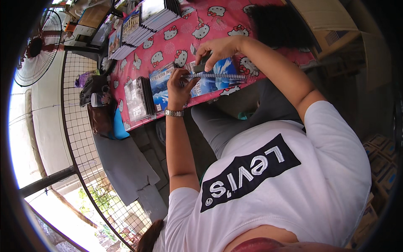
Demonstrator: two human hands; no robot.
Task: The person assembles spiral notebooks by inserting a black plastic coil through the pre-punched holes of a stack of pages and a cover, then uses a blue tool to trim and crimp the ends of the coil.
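- Two bare hands at work over a pink patterned surface (184, 38).
- Left hand (178, 90), metal watch (174, 113) on its wrist: thumb and index at the left end of a pale coil (222, 76), a narrow gap between their tips. Can't tell if they grip it.
- Right hand (222, 49): fingers (205, 47) bent down, pinching a small dark block (199, 68) just above the coil, toward its left half. Can't tell if block and coil touch.
- Coil runs roughly left to right along a blue booklet (226, 66) at the surface's near edge, in front of the person; its right end sits close to that edge.
- Second blue booklet (159, 93) lies just left of the left hand, partly covered by it.
- Left of that: stack of grey-white booklets (135, 101), dark bound edges facing right.
- Far left of the surface: two taller booklet stacks, one with brownish covers (131, 30), one beside it (152, 8) cut by the picture's top.
- Far right: black fuzzy item (277, 27), with an open carton (327, 17) beyond.
- Left side: fan (40, 46), wire mesh (79, 105), white mug (99, 100) near the surface's left edge.
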